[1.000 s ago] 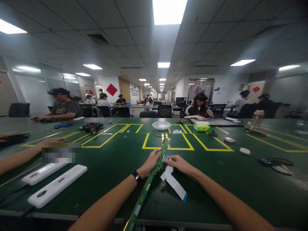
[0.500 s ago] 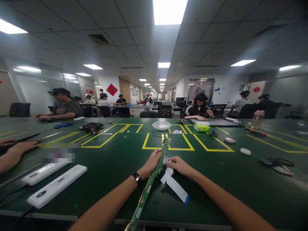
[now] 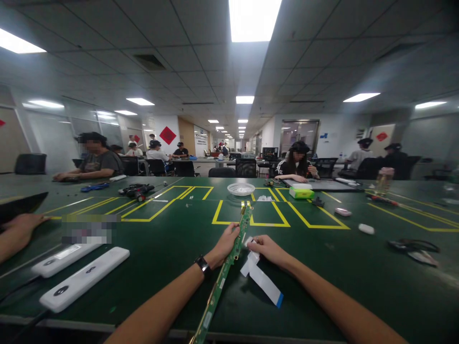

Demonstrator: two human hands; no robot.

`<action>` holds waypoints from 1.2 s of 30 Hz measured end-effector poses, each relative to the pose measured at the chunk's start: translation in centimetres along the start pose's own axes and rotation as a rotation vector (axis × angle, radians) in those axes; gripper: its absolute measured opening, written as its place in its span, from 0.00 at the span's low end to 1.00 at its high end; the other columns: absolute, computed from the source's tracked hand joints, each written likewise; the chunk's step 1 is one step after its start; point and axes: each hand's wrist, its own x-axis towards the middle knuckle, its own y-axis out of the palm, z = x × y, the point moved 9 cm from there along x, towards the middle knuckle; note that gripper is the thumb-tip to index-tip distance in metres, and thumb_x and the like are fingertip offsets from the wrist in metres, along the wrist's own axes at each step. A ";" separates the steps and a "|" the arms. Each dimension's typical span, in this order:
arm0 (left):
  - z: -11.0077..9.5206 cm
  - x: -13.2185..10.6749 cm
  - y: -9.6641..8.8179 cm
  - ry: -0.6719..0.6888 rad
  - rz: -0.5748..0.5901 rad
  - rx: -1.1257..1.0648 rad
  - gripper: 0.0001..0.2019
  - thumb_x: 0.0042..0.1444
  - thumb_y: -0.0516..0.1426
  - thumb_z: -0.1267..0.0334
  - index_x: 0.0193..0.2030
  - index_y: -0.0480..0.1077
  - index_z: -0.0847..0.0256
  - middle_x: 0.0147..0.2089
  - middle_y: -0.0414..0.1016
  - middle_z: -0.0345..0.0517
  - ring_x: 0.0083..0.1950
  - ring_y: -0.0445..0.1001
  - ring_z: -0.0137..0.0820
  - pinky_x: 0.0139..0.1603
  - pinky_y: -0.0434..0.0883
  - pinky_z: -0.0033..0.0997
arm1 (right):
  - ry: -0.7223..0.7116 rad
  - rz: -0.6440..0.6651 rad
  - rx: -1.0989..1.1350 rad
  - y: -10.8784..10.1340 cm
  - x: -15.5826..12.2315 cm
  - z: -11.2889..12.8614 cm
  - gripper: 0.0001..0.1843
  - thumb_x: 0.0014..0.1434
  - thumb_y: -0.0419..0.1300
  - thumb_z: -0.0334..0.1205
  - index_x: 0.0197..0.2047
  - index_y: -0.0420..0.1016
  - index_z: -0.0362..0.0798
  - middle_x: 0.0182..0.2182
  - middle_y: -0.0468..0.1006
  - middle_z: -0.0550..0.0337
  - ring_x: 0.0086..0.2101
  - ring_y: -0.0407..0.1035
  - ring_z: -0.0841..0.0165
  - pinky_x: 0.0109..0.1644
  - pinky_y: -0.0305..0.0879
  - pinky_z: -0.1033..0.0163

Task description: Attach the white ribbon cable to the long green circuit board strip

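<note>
A long, narrow green circuit board slants up from the bottom edge of the view toward the middle of the table. My left hand, with a dark watch on the wrist, is closed around the board near its far end. Just right of the board, my right hand pinches the upper end of a white ribbon cable. The cable is folded, and its blue-tipped end hangs down to the right. Whether the pinched end touches the board is too small to tell.
On the green table stand two white power strips at left and a white round basket ahead. Farther right are a green tissue pack, a white mouse-like object and dark cables. A co-worker's hand rests at far left.
My hands keep their grips, with the ribbon cable barely shifted beside the board. The co-worker's hand at far left has drawn back slightly, and the dark panel with it has tilted up.
</note>
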 end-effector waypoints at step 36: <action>0.3 -1.4 2.3 0.022 0.208 0.290 0.17 0.62 0.47 0.48 0.46 0.62 0.60 0.32 0.66 0.38 0.32 0.66 0.27 0.34 0.64 0.26 | -0.043 0.120 -0.128 0.8 -0.2 0.5 0.21 0.57 0.58 0.54 0.29 0.74 0.42 0.22 0.69 0.64 0.23 0.58 0.74 0.28 0.54 0.68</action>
